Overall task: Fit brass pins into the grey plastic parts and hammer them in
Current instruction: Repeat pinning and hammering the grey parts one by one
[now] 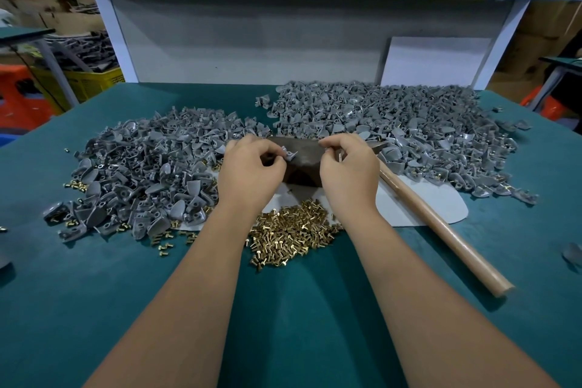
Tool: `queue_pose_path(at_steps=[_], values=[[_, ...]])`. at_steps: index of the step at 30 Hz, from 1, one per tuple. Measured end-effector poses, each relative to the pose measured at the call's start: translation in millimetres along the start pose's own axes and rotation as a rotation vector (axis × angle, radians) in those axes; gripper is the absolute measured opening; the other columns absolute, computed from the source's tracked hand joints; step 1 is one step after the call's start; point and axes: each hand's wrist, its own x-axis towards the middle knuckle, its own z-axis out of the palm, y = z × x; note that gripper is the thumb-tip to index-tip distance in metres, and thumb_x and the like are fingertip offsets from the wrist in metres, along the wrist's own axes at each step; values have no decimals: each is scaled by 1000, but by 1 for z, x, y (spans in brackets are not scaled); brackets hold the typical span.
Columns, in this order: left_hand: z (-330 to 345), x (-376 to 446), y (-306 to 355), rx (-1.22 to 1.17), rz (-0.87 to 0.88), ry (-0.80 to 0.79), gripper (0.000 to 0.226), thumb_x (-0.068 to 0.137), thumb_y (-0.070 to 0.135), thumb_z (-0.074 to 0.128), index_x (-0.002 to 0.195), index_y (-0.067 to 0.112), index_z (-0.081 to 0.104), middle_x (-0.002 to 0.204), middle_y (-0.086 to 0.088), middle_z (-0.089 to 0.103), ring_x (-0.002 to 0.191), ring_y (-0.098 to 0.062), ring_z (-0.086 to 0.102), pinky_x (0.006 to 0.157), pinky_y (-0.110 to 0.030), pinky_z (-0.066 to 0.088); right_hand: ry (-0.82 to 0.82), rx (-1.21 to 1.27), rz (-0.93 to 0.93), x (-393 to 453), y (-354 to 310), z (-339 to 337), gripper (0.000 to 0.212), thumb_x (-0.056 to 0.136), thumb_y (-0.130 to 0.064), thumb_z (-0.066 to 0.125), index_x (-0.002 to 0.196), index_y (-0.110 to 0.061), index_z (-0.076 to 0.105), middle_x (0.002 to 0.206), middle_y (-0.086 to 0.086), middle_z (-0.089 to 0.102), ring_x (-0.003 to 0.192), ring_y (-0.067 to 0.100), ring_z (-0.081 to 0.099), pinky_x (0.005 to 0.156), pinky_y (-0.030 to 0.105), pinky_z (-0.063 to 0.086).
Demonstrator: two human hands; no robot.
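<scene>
On the green table (pixel 94 309), far left, sits a big heap of grey parts (pixel 148 173), with a few stray brass pins at its near edge. Just right of it the left hand (pixel 250 172) hovers over a dark block (pixel 304 164) at mid-table, its grip closed: thumb and curled fingers pinch one small grey part (pixel 289 154) above the block's top. Near the person, between the two forearms, lies a pile of pins (pixel 293 230), partly on a pale mat (pixel 419 205) that spreads under the block and off to the right. The right hand (pixel 349 167) is close beside the left, over the block's right end, with its grip drawn tight too, fingertips pinched together; what it holds is too small to make out, though a thin pale sliver shows by its fingers. Right of that hand a hammer lies on the mat, its head hidden behind the hand and its wooden handle (pixel 441 230) running near and rightward over the table. Farther right and farther back spreads a second, wider heap of grey parts (pixel 393 126), several with brass showing in them.
</scene>
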Motion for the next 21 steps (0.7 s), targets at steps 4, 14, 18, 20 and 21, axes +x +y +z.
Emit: queue_pose_path(at_steps=[4, 14, 18, 20, 21], values=[[1, 1, 1, -19, 13, 3, 17, 85, 18, 59, 82, 28, 73, 87, 19, 51, 101, -15, 42, 84, -31, 36, 23, 3, 40, 1, 0, -1, 27, 87, -4, 52, 95, -27, 64, 97, -9, 62, 88, 7, 55, 65, 16, 41], [1, 3, 2, -232, -69, -90, 40, 86, 9, 55, 119, 28, 68, 112, 13, 63, 108, -6, 54, 95, -28, 46, -33, -127, 3, 3, 1, 0, 20, 88, -6, 56, 92, -20, 69, 100, -3, 61, 95, 19, 58, 90, 43, 47], [2, 2, 3, -289, -83, -121, 30, 90, 10, 59, 111, 29, 72, 102, 13, 69, 98, -2, 61, 87, -23, 51, -57, -99, -20, 1, 1, 0, 22, 85, -4, 58, 89, -23, 70, 92, -8, 59, 89, 14, 58, 82, 37, 51], [1, 3, 2, -319, -97, -100, 23, 89, 13, 66, 101, 30, 74, 94, 16, 69, 92, 2, 62, 80, -19, 52, -80, -59, -36, 1, 0, 1, 26, 83, -3, 59, 89, -27, 67, 87, -11, 62, 84, 10, 58, 79, 35, 52], [1, 3, 2, -332, -100, -93, 21, 88, 14, 69, 96, 32, 74, 91, 18, 69, 88, 5, 62, 77, -16, 52, -91, -38, -43, 1, -1, 1, 29, 83, -2, 59, 90, -29, 64, 85, -12, 62, 83, 9, 58, 78, 36, 53]])
